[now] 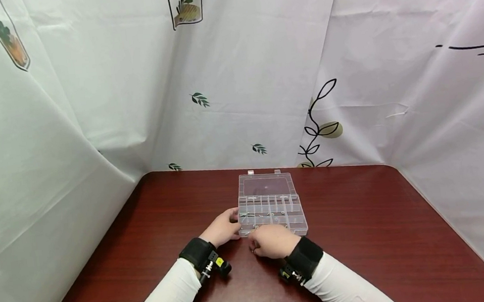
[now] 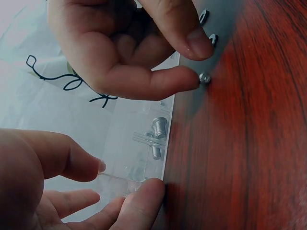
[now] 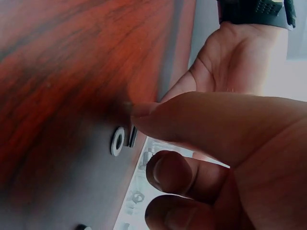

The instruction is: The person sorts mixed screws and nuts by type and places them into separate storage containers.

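Note:
A clear plastic compartment box [image 1: 294,219] lies open on the table, its lid folded back. My left hand [image 1: 221,229] holds the box's left side near the front corner; in the left wrist view its thumb [image 2: 148,196] and a finger sit at the wall. Just in front of the box, my right hand [image 1: 274,241] reaches down to the table. One of its fingertips is right at a small shiny metal piece [image 2: 205,77], with the thumb and finger apart. Beside that hand lies a flat washer [image 3: 117,141]. Bolts [image 2: 159,128] show inside the box.
Several small metal parts lie in the box's compartments, a hex nut [image 3: 138,197] among them. Another ring-shaped washer [image 2: 204,17] rests on the dark red table [image 1: 368,236] in front of the box. A white printed curtain [image 1: 240,96] hangs behind the table.

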Demonstrator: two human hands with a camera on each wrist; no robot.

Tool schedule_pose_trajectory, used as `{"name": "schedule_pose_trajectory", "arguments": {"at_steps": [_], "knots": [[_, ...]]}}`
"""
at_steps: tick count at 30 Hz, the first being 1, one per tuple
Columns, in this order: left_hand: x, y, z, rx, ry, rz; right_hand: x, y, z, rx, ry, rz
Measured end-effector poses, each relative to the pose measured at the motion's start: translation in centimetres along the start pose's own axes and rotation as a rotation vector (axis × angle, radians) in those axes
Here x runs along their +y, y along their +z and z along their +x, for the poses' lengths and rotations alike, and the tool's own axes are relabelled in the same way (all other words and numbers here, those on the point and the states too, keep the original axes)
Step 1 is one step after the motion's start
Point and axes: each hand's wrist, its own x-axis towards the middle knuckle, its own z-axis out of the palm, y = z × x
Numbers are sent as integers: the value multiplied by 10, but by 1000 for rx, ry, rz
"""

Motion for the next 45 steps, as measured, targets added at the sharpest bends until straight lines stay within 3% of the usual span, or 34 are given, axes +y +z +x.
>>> {"name": "schedule_pose_trajectory", "arguments": {"at_steps": [7,25,34,45], "knots": [[-2,0,1,0,5,2,-2,3,-1,25,-30,-20],[1,-1,0,-1,9,6,-4,5,2,56,7,-77],[-1,-1,1,4,10,32,5,-9,1,47,27,113],[-4,1,4,3,16,-1,36,-34,-9,190,78,230]]}}
